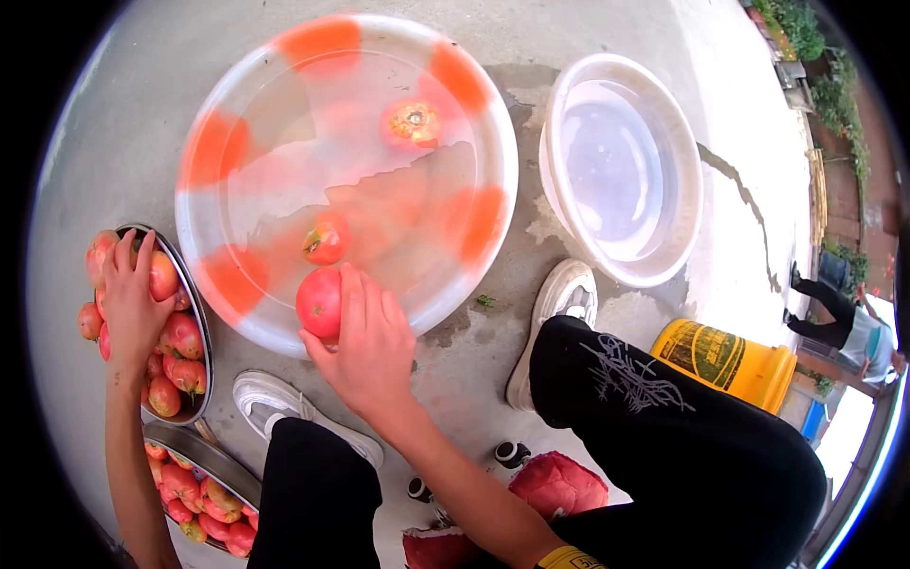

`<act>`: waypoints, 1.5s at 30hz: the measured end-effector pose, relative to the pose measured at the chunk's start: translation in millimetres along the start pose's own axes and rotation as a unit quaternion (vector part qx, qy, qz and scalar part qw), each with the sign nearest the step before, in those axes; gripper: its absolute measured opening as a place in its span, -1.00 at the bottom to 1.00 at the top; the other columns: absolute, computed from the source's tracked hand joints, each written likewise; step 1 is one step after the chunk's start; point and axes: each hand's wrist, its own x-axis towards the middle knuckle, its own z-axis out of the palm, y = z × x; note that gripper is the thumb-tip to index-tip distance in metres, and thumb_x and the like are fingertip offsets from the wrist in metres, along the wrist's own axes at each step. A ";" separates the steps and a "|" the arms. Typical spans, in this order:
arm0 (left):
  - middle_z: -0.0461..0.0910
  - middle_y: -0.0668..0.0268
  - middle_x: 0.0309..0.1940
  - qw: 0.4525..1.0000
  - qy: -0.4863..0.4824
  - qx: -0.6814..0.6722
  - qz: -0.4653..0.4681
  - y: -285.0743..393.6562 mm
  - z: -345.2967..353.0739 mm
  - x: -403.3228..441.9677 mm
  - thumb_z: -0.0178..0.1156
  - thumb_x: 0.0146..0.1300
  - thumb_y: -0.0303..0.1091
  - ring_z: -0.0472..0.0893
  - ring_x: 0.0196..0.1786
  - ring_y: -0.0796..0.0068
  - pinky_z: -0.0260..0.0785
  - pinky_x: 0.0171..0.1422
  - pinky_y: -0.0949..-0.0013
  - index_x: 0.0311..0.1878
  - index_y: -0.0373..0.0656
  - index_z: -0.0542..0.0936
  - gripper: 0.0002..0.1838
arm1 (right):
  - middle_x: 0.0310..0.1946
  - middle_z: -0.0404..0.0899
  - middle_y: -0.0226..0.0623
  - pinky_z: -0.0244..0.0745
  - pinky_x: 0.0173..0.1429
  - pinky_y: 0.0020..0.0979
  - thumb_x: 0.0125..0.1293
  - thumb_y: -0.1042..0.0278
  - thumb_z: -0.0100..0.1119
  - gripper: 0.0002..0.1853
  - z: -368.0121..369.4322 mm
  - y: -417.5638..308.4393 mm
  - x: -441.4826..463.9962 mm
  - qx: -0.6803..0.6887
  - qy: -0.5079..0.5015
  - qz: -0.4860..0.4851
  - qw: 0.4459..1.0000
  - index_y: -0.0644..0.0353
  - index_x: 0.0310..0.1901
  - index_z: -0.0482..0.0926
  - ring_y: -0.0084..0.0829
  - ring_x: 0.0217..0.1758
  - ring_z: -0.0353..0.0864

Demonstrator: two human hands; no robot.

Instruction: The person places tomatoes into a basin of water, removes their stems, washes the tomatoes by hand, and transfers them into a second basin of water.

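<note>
My right hand (370,337) has its fingers and thumb around a red tomato (319,302), held over the near rim of a large round basin (201,254) with orange patches. Water fills this basin. Just beyond the held fruit, a smaller tomato (327,237) sits in the water, and another tomato (413,123) with a pale, scarred top is near the far right side. At the left, my left hand (133,299) lies with spread fingers over the tomatoes (182,337) heaped in an oval metal tray (202,379). What is under its palm is hidden.
A white basin (555,171) of water stands to the right. Below it lies a yellow bucket (725,360). A second metal tray (213,455) of tomatoes is at lower left. My shoes (569,294) flank the big basin's near side. A person (853,327) is far right.
</note>
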 end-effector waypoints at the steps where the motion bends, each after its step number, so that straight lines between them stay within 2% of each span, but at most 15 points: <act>1: 0.34 0.14 0.27 1.000 0.012 0.016 0.001 -8.8 7.8 -1.5 0.42 -0.20 -0.52 0.27 0.34 -0.03 0.26 0.40 0.06 0.26 -0.15 0.42 -0.19 | 0.06 0.49 -0.06 0.45 0.06 -0.21 -0.12 0.20 0.52 -0.12 -0.6 -1.9 -0.3 0.018 -0.011 0.016 1.000 0.32 0.26 0.32 -0.09 -0.01 0.51; 7: 0.29 0.09 0.28 0.997 0.011 -0.026 -0.068 -12.3 17.9 -2.8 0.47 -0.22 -0.48 0.26 0.32 -0.07 0.21 0.43 0.05 0.17 -0.26 0.41 -0.23 | 0.08 0.47 -0.05 0.44 0.09 -0.21 -0.06 0.20 0.48 -0.14 -5.0 -3.0 1.4 0.047 -0.033 0.033 0.998 0.34 0.28 0.30 -0.09 0.03 0.49; 9: 0.30 0.09 0.27 0.999 0.037 -0.008 -0.003 -5.5 12.3 -0.6 0.48 -0.24 -0.46 0.26 0.34 -0.06 0.20 0.44 0.06 0.18 -0.25 0.40 -0.21 | 0.07 0.47 -0.06 0.45 0.09 -0.22 -0.05 0.19 0.48 -0.14 -5.9 -4.0 0.9 0.052 -0.032 0.035 0.998 0.34 0.28 0.30 -0.09 0.03 0.49; 15: 0.38 0.13 0.22 0.997 -0.015 -0.073 -0.020 -15.1 16.0 -1.2 0.47 -0.26 -0.48 0.28 0.35 -0.01 0.19 0.44 0.12 0.19 -0.26 0.40 -0.20 | 0.07 0.47 -0.06 0.45 0.10 -0.22 -0.06 0.19 0.47 -0.14 -4.7 -3.0 -0.1 0.053 -0.031 0.043 0.997 0.34 0.28 0.31 -0.10 0.03 0.49; 17: 0.37 0.12 0.22 0.993 0.008 -0.105 -0.060 -15.7 18.4 -4.9 0.45 -0.24 -0.48 0.29 0.34 0.00 0.17 0.45 0.13 0.18 -0.26 0.41 -0.23 | 0.07 0.47 -0.06 0.45 0.10 -0.22 -0.06 0.19 0.47 -0.14 -5.7 -2.9 0.1 0.053 -0.027 0.042 0.997 0.34 0.28 0.31 -0.10 0.03 0.49; 22: 0.41 0.09 0.18 0.987 0.083 -0.128 -0.042 -22.8 15.3 -6.3 0.41 -0.15 -0.49 0.37 0.29 0.04 0.17 0.44 0.17 0.19 -0.28 0.41 -0.28 | 0.08 0.46 -0.06 0.45 0.11 -0.22 -0.06 0.20 0.47 -0.14 -4.3 -2.3 -0.7 0.055 -0.014 0.035 0.998 0.35 0.28 0.30 -0.10 0.04 0.48; 24: 0.43 0.10 0.16 0.952 0.058 -0.285 -0.100 -7.6 1.7 -2.7 0.39 -0.12 -0.50 0.40 0.26 0.12 0.21 0.40 0.22 0.18 -0.29 0.41 -0.31 | 0.08 0.46 -0.06 0.46 0.10 -0.23 -0.06 0.19 0.47 -0.13 -4.2 -2.4 -0.8 0.058 -0.014 0.034 0.998 0.35 0.29 0.30 -0.10 0.02 0.48; 28: 0.46 0.12 0.11 0.924 -0.043 -0.359 -0.123 73.6 -59.2 16.5 0.39 -0.10 -0.49 0.43 0.23 0.18 0.24 0.36 0.25 0.17 -0.29 0.41 -0.33 | 0.09 0.46 -0.05 0.47 0.09 -0.24 -0.07 0.17 0.48 -0.12 -6.4 -7.5 3.0 0.049 -0.047 0.064 0.996 0.35 0.29 0.31 -0.12 0.02 0.48; 30: 0.48 0.11 0.06 0.928 -0.033 -0.369 -0.040 107.6 -66.5 22.5 0.41 -0.08 -0.44 0.42 0.21 0.14 0.26 0.34 0.22 0.15 -0.29 0.42 -0.35 | 0.07 0.48 -0.06 0.51 0.02 -0.26 -0.05 0.11 0.48 -0.12 -4.2 -6.9 5.6 0.019 -0.036 0.064 0.997 0.35 0.28 0.31 -0.14 -0.01 0.51; 31: 0.48 0.11 0.06 0.929 -0.033 -0.368 -0.041 118.7 -63.9 26.6 0.41 -0.08 -0.44 0.42 0.21 0.14 0.26 0.34 0.22 0.15 -0.29 0.42 -0.35 | 0.07 0.48 -0.06 0.51 0.02 -0.26 -0.05 0.11 0.48 -0.12 -4.1 -7.8 6.6 0.022 -0.037 0.063 0.997 0.35 0.28 0.31 -0.14 -0.01 0.51; 33: 0.48 0.08 0.05 0.935 -0.031 -0.352 0.024 136.9 -50.8 34.4 0.45 -0.08 -0.35 0.42 0.18 0.07 0.29 0.30 0.19 0.13 -0.28 0.43 -0.34 | 0.04 0.49 -0.09 0.55 -0.05 -0.29 -0.03 0.06 0.47 -0.13 -4.0 -8.8 9.0 -0.009 -0.080 0.093 0.992 0.35 0.27 0.32 -0.17 -0.04 0.54; 37: 0.47 0.05 0.07 0.948 -0.084 -0.306 0.033 143.6 -17.7 41.7 0.48 -0.09 -0.27 0.41 0.16 0.01 0.30 0.27 0.14 0.13 -0.28 0.43 -0.31 | 0.02 0.50 -0.11 0.57 -0.12 -0.30 -0.01 0.04 0.46 -0.12 -1.6 -6.8 10.3 -0.017 -0.077 0.091 0.993 0.33 0.28 0.32 -0.18 -0.08 0.57; 39: 0.49 0.07 0.08 0.958 -0.046 -0.276 0.058 146.9 -16.5 40.6 0.44 -0.03 -0.27 0.41 0.14 0.00 0.31 0.24 0.12 0.08 -0.28 0.47 -0.40 | 0.02 0.50 -0.12 0.58 -0.12 -0.30 -0.01 0.05 0.47 -0.14 -3.2 -7.5 11.2 -0.011 -0.085 0.094 0.992 0.32 0.28 0.32 -0.18 -0.07 0.57; 43: 0.52 0.06 0.04 0.959 -0.052 -0.271 0.058 137.9 -4.0 43.2 0.35 0.08 -0.32 0.43 0.12 -0.02 0.31 0.25 0.13 0.02 -0.28 0.51 -0.55 | 0.03 0.50 -0.13 0.58 -0.12 -0.29 -0.01 0.11 0.46 -0.16 -2.4 -7.5 10.3 -0.013 -0.078 0.093 0.992 0.31 0.28 0.33 -0.19 -0.06 0.58; 45: 0.54 0.04 0.00 0.957 -0.056 -0.267 0.103 133.2 3.2 43.5 0.26 0.15 -0.39 0.47 0.07 -0.05 0.33 0.23 0.11 -0.03 -0.30 0.53 -0.67 | 0.04 0.50 -0.13 0.58 -0.10 -0.29 0.00 0.19 0.45 -0.22 0.0 -5.9 8.2 -0.015 -0.059 0.079 0.995 0.29 0.25 0.35 -0.20 -0.06 0.58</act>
